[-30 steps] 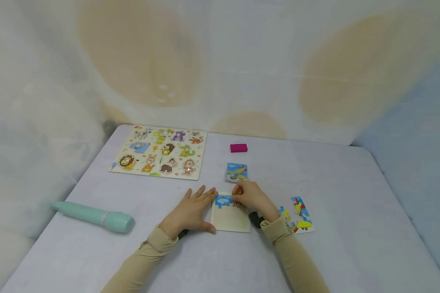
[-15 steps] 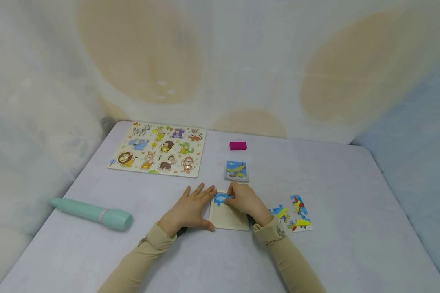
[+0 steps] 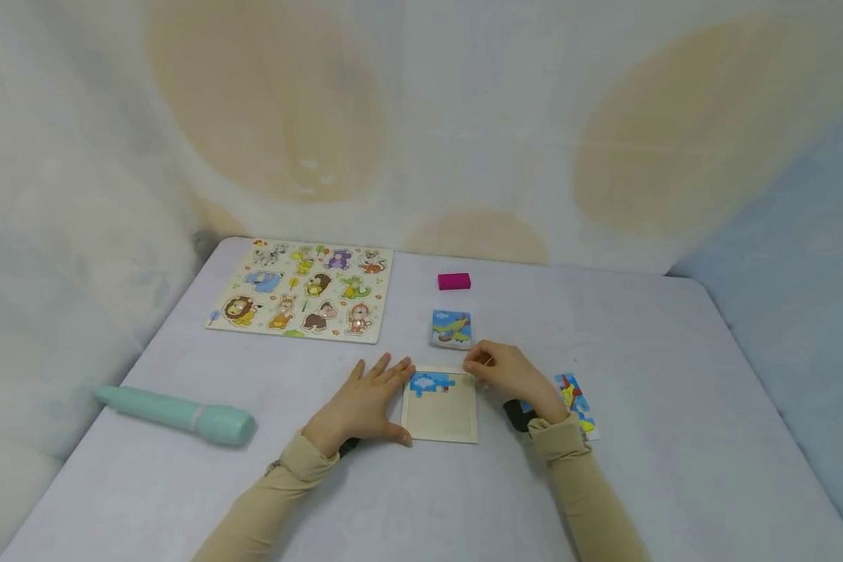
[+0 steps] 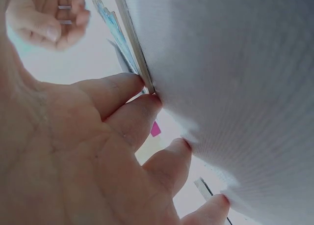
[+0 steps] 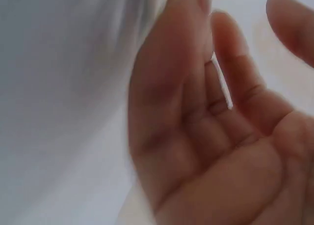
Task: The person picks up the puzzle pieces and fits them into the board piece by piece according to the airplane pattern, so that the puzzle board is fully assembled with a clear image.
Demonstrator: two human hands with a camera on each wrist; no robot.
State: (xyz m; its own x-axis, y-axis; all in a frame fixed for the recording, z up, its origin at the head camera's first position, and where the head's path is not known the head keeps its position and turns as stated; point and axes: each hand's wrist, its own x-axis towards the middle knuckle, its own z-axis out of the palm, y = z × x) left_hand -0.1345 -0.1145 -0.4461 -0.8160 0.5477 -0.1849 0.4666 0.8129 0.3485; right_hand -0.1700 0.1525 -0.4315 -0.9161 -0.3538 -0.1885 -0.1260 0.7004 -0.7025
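A small square wooden puzzle tray lies on the table, with joined blue jigsaw pieces along its top left. My left hand is spread flat beside it; in the left wrist view, fingertips touch the tray's edge. Just off the top right corner hovers my right hand, fingers loosely curled, with no piece showing between them. The right wrist view shows that same hand with gaps between thumb and fingers. Loose jigsaw pieces lie right of the tray, partly hidden by the right wrist.
Behind the tray sits a small airplane picture puzzle, and farther back a magenta block. An animal peg board occupies the back left. On the left lies a mint-green microphone-shaped object. Cloth walls border the table.
My right hand has pulled away from the tray's top edge to the right, uncovering a blue piece with a red spot beside the cloud piece. The left hand stays put.
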